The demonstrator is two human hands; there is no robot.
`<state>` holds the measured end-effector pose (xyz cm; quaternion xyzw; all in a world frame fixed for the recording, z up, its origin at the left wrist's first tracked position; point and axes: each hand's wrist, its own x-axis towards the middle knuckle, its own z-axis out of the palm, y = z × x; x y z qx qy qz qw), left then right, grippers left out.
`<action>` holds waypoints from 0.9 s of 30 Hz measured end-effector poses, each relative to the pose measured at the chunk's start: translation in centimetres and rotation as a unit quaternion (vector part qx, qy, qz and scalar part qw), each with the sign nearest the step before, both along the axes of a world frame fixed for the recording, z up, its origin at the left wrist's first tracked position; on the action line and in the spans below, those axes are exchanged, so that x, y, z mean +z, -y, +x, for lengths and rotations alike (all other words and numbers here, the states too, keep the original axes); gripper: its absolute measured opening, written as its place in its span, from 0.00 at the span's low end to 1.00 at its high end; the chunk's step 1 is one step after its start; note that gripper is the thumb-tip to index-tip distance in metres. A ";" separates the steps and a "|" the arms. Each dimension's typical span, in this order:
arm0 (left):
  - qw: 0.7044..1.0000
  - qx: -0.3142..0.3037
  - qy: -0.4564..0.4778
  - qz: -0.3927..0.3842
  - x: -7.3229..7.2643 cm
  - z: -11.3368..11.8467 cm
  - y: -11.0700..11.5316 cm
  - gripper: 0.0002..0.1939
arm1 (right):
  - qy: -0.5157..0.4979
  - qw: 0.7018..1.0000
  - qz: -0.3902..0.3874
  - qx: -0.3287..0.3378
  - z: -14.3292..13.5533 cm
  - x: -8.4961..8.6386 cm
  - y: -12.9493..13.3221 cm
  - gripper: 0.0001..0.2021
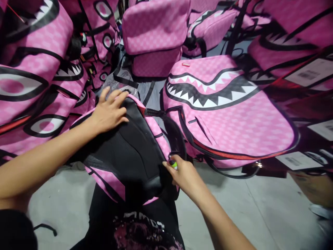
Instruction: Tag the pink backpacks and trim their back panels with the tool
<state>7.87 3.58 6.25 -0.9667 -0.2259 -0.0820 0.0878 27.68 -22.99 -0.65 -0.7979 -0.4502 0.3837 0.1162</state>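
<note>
A pink backpack (135, 139) lies across my lap, its black padded back panel facing up and a black shoulder strap along its right edge. My left hand (110, 109) rests on the far end of this panel, fingers spread. At the right edge, my right hand (182, 173) is closed around a small green-and-black tool (173, 164), mostly hidden by the fingers; its kind does not show. The thumb and fingertips are close to the strap's lower end. To the right lies another pink backpack (229, 114), front up, with a shark-mouth print and a red-lined zip edge.
Stacked pink bags (33, 90) with eye and teeth prints crowd the left. More pink bags (156, 29) stand at the back. At the right hang white barcode tags (296, 160) beside further bags. Clear plastic wrap (126, 81) lies beyond my left hand. Below is grey floor (65, 198).
</note>
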 end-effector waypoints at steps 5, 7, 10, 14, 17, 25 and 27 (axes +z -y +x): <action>0.996 -0.021 -0.083 -0.020 -2.6 3.1 3.6 0.31 | -0.279 0.944 0.165 -0.054 1.3 4.7 -0.8 0.36; 0.994 -0.016 -0.106 -0.026 -3.1 4.0 4.1 0.27 | -0.317 0.933 0.164 -0.039 1.1 5.2 -2.3 0.42; 0.995 -0.025 -0.086 -0.039 -3.7 4.0 4.7 0.19 | -0.416 0.879 0.222 -0.070 0.2 4.2 -5.2 0.40; 0.997 -0.030 0.019 -0.067 -4.9 2.5 5.7 0.18 | -0.343 0.848 0.369 -0.166 -0.9 0.9 -8.2 0.23; 0.988 -0.050 0.103 -0.101 -6.0 1.7 6.2 0.15 | -0.206 0.855 0.418 -0.227 -1.4 -1.2 -9.1 0.16; 0.980 -0.080 0.165 -0.080 -8.1 1.5 6.5 0.06 | -0.121 0.875 0.434 -0.176 -2.3 -2.3 -9.2 0.11; 0.980 -0.082 0.166 -0.070 -8.3 1.5 6.5 0.06 | -0.069 0.879 0.449 -0.147 -2.4 -2.5 -9.2 0.11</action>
